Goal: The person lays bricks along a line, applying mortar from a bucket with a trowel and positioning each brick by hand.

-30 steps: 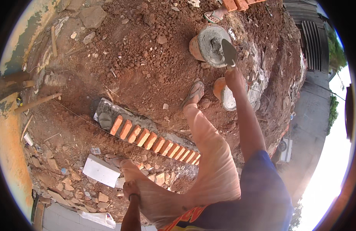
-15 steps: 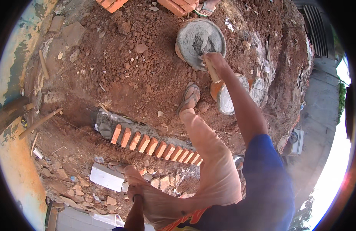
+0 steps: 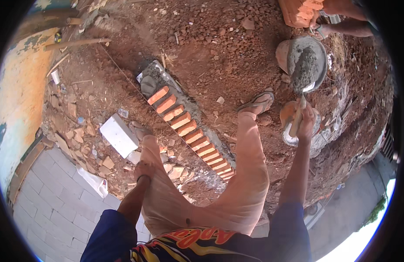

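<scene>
My right hand [image 3: 306,125] is closed round the wooden handle of a trowel [image 3: 296,123]. Its blade, loaded with wet grey mortar, reaches over a round bucket [image 3: 323,65] of mortar at the upper right. Below my right hand stands another orange bucket [image 3: 287,112] with a mortar-smeared rim. My left hand [image 3: 144,170] lies on my left knee with nothing visible in it. Between my legs a slanting row of red bricks [image 3: 186,127] stands on edge, evenly spaced, on a grey mortar bed [image 3: 184,96].
A taut string [image 3: 123,72] runs along the brick row. A white block [image 3: 119,135] lies by my left foot among rubble. At the upper right, another person's hand [image 3: 326,30] is beside stacked bricks [image 3: 293,13]. A wooden stake [image 3: 77,44] juts out near the peeling wall [image 3: 25,87].
My view has swung, so the brick row and buckets appear shifted. My right hand has drawn the trowel back toward me, mortar on its blade. Another person's arms have come into view.
</scene>
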A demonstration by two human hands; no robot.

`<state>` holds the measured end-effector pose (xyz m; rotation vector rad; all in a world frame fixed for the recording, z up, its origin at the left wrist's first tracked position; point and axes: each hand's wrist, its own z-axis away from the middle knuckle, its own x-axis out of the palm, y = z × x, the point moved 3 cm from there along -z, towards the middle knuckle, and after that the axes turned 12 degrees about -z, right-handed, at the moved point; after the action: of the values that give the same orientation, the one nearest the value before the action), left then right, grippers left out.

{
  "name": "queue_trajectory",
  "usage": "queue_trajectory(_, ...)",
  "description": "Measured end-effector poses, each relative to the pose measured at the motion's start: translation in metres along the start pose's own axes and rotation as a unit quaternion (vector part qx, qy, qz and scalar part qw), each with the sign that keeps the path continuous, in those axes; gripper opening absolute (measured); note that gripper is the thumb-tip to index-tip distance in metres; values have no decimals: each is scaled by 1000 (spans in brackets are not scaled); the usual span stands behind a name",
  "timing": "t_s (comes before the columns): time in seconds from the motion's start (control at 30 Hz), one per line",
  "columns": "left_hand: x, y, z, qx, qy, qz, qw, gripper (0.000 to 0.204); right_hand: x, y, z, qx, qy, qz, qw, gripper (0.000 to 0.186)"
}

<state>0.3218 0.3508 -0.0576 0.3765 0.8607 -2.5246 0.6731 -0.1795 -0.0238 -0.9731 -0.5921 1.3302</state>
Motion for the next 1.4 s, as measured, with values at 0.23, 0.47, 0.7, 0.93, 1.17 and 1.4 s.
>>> queue_trajectory(0.23, 21, -56, -2, -18, -34, 122, 992, 31, 158, 115, 63, 161, -243, -18, 956, 32)
queue_trajectory(0.47, 52, -104, -5, 60, 5, 280, 958, 29, 373, 284, 64, 281, -355, 45, 891, 25)
queue_trajectory(0.7, 15, -50, -77, 235, 97, 325, 911, 42, 532, 429, 54, 92, -378, 270, 881, 35)
queue_trajectory(0.93, 14, 18, -116, 278, 81, 405, 867, 46, 594, 390, 99, -48, -346, 557, 754, 45)
queue_trajectory(1.17, -4, 25, -127, 264, 84, 487, 828, 46, 629, 336, 51, -170, -341, 642, 665, 48)
queue_trajectory(1.4, -9, 31, -121, 276, 67, 508, 813, 47, 622, 379, -5, -308, -433, 688, 495, 51)
